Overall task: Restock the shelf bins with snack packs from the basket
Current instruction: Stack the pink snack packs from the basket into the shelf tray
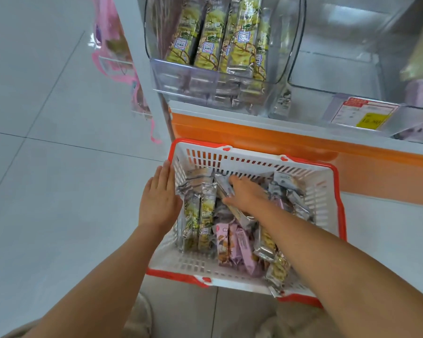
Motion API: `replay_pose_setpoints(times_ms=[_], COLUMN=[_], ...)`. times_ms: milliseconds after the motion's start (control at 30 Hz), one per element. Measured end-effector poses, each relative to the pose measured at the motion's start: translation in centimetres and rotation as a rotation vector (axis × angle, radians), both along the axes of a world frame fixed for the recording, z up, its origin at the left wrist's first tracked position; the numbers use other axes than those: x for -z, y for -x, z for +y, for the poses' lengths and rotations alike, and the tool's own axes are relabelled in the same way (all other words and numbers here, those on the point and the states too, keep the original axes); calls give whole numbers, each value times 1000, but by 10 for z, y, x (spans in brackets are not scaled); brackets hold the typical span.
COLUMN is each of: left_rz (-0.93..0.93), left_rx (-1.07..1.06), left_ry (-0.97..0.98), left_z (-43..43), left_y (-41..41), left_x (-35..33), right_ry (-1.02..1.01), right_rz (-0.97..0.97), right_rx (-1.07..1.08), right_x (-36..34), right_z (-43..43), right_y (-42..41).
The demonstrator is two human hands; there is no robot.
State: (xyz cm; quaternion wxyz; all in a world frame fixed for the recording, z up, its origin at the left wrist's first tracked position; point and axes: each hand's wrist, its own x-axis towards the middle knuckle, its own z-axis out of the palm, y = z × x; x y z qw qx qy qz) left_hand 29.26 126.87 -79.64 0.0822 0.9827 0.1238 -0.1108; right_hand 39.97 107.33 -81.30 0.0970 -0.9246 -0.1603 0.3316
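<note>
Though loose, yellow packs point(204, 215) lengthwise shelfward.

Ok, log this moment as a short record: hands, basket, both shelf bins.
left hand: flat, fingers straight, against the basket's left rim
right hand: inside the basket, on a silver pack; grip unclear
basket: white, red rim, on the floor, holds mixed snack packs
left bin: clear, yellow-green packs standing upright
right bin: clear, much bare bottom showing, price label on front
</note>
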Motion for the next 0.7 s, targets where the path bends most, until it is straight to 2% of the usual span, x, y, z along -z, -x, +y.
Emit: replay_pose_setpoints(times_ms=[233,367,467,533,633,700], left_rz=[-122,-279,-315,-265,-53,46], left_rx=[5,-19,6,-93,-450,-591], left_ry=[-46,-15,27,276,833,1093], left_z=[2,-4,-14,-24,-44,-55], left_y=[-5,-8,-15,-25,-40,-45], left_x=[14,14,6,-3,-28,-38], right_ry=[0,-48,-86,-127,-192,-232], right_rz=[138,202,193,150,86,32], right_rx=[70,155,155,128,90,58], right_x=[2,-14,-32,-43,-53,-57], right_z=[6,0,-1,0,2,2], right_y=[-17,-20,-16,-13,-6,1])
